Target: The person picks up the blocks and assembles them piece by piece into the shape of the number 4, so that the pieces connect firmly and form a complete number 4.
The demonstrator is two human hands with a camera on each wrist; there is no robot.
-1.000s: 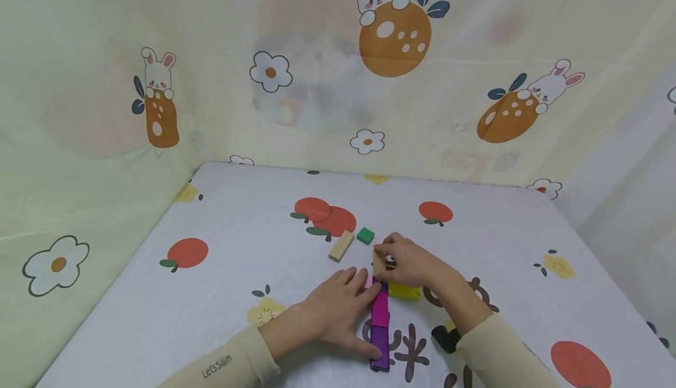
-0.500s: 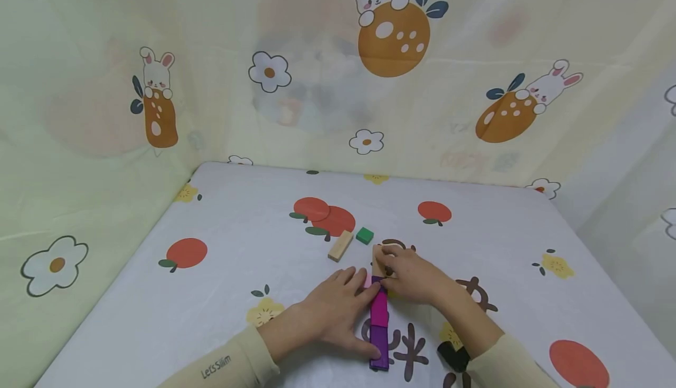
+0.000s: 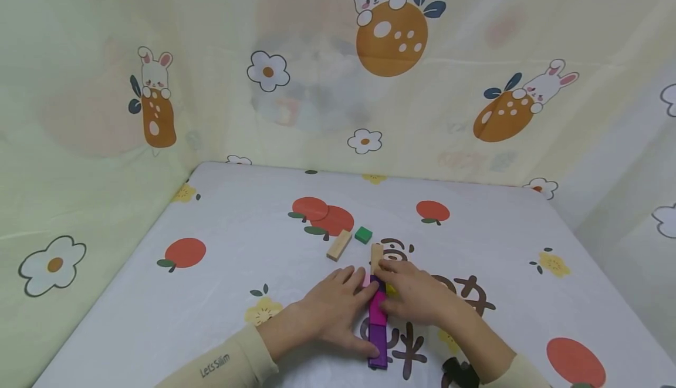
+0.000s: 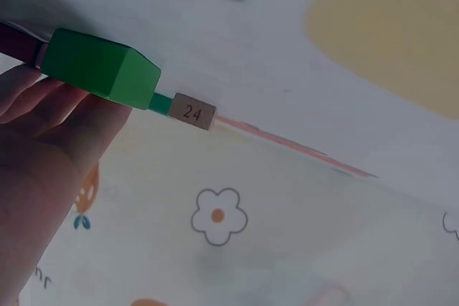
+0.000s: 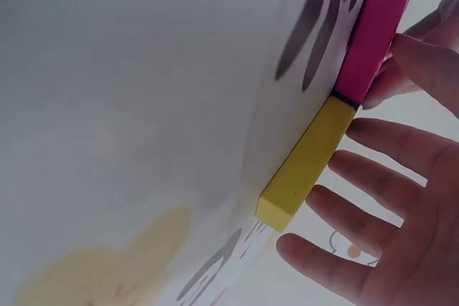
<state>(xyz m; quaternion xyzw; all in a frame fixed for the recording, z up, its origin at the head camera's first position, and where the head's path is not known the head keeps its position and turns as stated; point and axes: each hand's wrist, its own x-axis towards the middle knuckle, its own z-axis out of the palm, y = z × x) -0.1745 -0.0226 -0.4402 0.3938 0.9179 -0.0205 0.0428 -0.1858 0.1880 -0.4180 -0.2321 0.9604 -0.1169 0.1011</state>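
On the table lies a row of blocks: a natural wood block, a dark purple one, a magenta block and a purple block. My left hand spreads along its left side, index finger at the dark purple block and thumb on the purple one. In the left wrist view its fingers are at a green block. My right hand touches the row from the right with extended fingers. These lie along a yellow block in the right wrist view. A pink block is mostly hidden.
Beyond the row lie a loose wood block and a small green block. A black object is at the right wrist. The patterned tablecloth meets a printed curtain at the back.
My right hand has let go of the wood block at the far end and slid nearer along the row, to beside the magenta block. My left hand has stayed put.
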